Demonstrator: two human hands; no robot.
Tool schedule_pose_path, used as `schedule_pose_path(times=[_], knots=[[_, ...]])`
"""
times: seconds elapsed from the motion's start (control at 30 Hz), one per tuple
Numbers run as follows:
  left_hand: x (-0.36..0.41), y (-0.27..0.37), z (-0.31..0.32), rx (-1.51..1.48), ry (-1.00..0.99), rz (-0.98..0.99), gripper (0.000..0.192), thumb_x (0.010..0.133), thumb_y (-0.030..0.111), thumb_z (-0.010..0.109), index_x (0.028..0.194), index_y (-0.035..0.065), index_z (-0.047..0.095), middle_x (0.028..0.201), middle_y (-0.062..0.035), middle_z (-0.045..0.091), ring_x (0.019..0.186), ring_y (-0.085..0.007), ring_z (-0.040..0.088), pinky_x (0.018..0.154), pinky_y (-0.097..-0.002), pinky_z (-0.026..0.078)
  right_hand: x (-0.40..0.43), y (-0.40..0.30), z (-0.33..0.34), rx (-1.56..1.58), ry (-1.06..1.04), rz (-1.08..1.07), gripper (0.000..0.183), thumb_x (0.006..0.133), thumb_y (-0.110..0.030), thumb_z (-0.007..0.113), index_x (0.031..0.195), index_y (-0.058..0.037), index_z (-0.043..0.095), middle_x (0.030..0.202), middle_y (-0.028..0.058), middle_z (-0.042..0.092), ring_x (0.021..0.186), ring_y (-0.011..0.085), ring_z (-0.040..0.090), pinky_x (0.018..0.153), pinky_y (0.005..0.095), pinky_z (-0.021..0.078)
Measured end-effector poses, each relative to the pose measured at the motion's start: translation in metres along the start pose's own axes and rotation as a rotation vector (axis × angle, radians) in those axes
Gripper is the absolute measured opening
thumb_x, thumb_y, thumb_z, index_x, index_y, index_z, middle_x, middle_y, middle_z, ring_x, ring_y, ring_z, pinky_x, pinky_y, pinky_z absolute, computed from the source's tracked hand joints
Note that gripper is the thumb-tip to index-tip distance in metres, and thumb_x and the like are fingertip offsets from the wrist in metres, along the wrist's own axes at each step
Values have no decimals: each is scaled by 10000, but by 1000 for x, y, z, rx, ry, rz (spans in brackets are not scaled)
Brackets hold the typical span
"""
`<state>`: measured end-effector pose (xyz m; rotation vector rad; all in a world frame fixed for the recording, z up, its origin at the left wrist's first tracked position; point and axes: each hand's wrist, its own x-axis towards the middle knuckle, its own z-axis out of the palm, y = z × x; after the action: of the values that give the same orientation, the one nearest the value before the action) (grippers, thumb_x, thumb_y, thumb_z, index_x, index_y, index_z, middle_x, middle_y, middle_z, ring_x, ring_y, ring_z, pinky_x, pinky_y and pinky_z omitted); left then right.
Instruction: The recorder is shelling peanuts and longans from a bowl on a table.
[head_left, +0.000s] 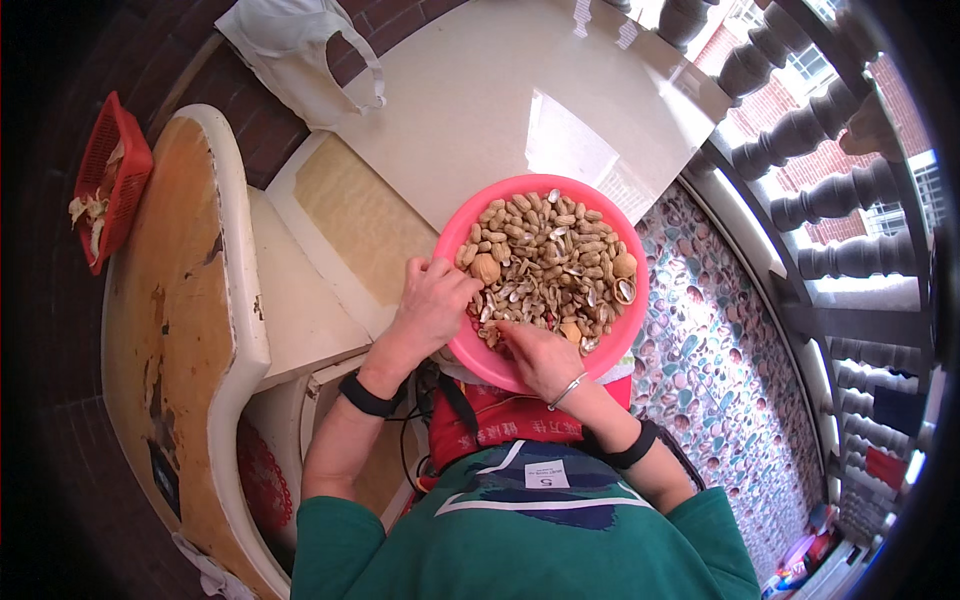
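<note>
A round pink plastic basin (636, 315) rests before me, against my lap and beside the table. Unshelled peanuts (525, 214), broken peanut shells (517, 296) and a few walnuts (485, 268) fill it. My left hand (439, 300) is at the basin's left rim, its fingertips just inside near a walnut; whether it pinches anything is hidden. Lower in the basin, my right hand (536, 356) has its thumb and fingers at a cracked peanut shell (491, 330). Whether it grips the shell is unclear.
Beyond the basin stands a glossy cream table (465, 97) with a white bag (300, 60) on its left edge. A worn wooden board with a white rim (240, 300) and a red plastic basket (124, 187) are at left. Stone balusters (810, 142) line the right side.
</note>
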<state>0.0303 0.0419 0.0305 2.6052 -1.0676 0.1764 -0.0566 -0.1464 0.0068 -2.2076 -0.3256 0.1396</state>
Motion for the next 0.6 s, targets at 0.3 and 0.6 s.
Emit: schedule_pose_path(times=[0.3,0.6], knots=[[-7,3,1,-6,-161,-42,160,742,53,604,884,112,650,853,-26,600,921,-184,518,897,-438,291,-11,1,-15,-93,-70,22,337,797,-47,496,1125,-80,566,831,138,604,799,326,613,684,424,494],[-14,40,9,-39,-273,-50,174,728,191,677,883,115,654,820,-22,605,913,-199,518,911,-462,288,-10,14,-36,-309,90,11,386,754,-37,562,1136,-86,561,747,95,538,745,294,573,649,404,457]])
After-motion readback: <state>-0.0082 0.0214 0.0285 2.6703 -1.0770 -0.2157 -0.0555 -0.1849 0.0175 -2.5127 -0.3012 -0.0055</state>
